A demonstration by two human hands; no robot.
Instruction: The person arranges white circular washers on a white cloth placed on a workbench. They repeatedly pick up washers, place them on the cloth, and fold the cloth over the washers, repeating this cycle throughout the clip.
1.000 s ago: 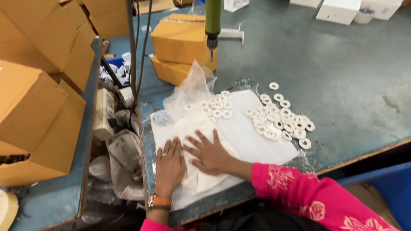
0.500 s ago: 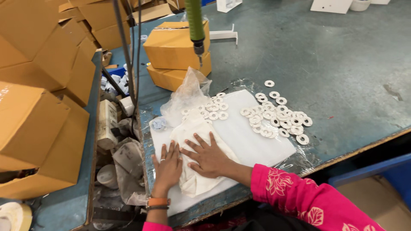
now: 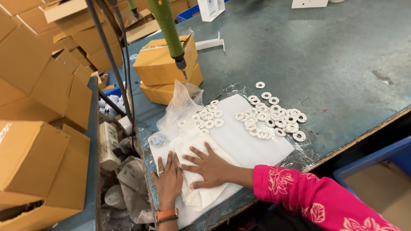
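Fingers: both hands lie flat with fingers spread wide, gripping nothing; palms press down on a crumpled white cloth bag.
Right hand: it rests across the middle of the cloth, fingers fanned toward the left, the pink flowered sleeve trailing off to the near edge.
Left hand: it sits on the cloth's left border, fingers pointing away from the body, a ring on one finger and an orange wristband at the wrist.
Cloth position: it lies on the near-left part of a white foam sheet, itself on clear plastic film over the grey-green worktable, close to the table's front edge.
Doing it well: to flatten evenly, my judgement is that the palms should sweep outward from the centre, one hand anchoring while the other smooths, so creases move to the edges instead of bunching.
Care point: small white flat rings lie loose on the foam, some just beyond the cloth's far end; a wide sweep could scatter them.
Nearby: an open clear plastic bag stands beyond the cloth, with stacked brown cardboard boxes behind it.
Overhead: a green-bodied hanging screwdriver dangles above the boxes, well apart from both hands.
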